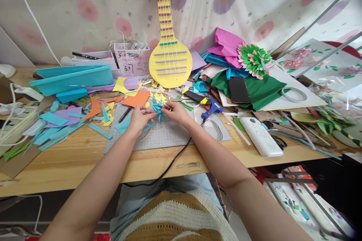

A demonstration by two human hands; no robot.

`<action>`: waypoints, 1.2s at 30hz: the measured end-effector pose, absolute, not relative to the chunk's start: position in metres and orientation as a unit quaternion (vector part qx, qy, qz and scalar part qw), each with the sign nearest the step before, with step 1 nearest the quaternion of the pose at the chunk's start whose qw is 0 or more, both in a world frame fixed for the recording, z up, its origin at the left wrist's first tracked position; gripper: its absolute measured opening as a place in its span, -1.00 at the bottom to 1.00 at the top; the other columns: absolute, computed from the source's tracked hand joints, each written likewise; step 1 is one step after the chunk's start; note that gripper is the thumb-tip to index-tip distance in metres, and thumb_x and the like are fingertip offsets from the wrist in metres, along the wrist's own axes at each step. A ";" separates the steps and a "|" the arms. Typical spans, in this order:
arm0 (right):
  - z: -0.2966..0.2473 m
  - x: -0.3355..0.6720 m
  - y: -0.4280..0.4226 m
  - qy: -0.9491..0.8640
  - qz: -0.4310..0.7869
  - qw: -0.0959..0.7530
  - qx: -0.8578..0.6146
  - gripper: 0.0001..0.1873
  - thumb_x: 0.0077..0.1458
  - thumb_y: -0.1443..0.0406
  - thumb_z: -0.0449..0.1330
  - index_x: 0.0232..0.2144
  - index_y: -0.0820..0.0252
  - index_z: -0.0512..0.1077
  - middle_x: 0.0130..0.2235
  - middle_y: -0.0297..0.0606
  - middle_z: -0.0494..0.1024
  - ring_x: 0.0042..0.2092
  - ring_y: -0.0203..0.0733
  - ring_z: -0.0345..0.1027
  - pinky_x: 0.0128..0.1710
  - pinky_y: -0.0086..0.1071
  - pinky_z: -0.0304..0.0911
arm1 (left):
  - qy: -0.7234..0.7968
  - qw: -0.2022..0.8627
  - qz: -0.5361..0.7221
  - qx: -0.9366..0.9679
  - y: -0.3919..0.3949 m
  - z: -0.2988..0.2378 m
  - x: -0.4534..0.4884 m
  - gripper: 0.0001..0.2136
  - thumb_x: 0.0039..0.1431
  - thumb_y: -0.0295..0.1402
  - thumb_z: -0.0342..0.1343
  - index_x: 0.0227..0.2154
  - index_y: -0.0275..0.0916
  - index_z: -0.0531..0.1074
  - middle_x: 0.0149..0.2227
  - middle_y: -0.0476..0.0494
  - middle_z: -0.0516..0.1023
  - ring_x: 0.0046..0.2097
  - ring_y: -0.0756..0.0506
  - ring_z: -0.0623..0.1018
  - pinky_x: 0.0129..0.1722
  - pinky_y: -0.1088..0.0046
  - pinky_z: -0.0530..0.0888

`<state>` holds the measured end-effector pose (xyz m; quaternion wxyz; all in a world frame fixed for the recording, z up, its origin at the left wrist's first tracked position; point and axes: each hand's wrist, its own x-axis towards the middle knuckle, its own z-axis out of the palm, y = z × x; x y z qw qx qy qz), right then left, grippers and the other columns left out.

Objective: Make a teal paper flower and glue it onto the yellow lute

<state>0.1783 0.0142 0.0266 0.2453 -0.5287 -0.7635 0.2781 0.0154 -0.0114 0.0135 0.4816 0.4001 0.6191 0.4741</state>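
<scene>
Your left hand (141,118) is pinching the folded blue paper piece (158,110), which is sitting between your 2 hands above the grey cutting mat (169,137); uneven pulling could be tearing it. Your right hand (175,113) is closing fingertips on its other side. Your right forearm (217,154) is crossing the black cord (173,161), so snagging it could be dragging the blue glue gun (212,109).

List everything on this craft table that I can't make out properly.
All in the head view:
- Blue paper piece: fingertips of the left hand and right hand hide parts of its edges.
- Yellow lute-shaped model: its top is cut off by the upper edge.
- White box: much of its writing is too small and blurred.
- Dark green paper: the phone covers part of it.
</scene>
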 end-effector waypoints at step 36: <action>0.028 0.188 0.020 -0.743 0.234 0.300 -0.551 -0.82 0.04 0.25 0.08 -0.33 0.16 0.43 -0.39 -0.39 0.44 -0.38 -0.34 0.24 -0.41 -0.49 0.05 | 0.573 0.237 0.441 0.649 -0.018 0.009 0.017 -0.71 -0.09 -0.40 0.11 -0.34 -0.15 0.09 -0.38 0.09 0.48 -0.54 0.08 0.37 -0.46 0.53 0.31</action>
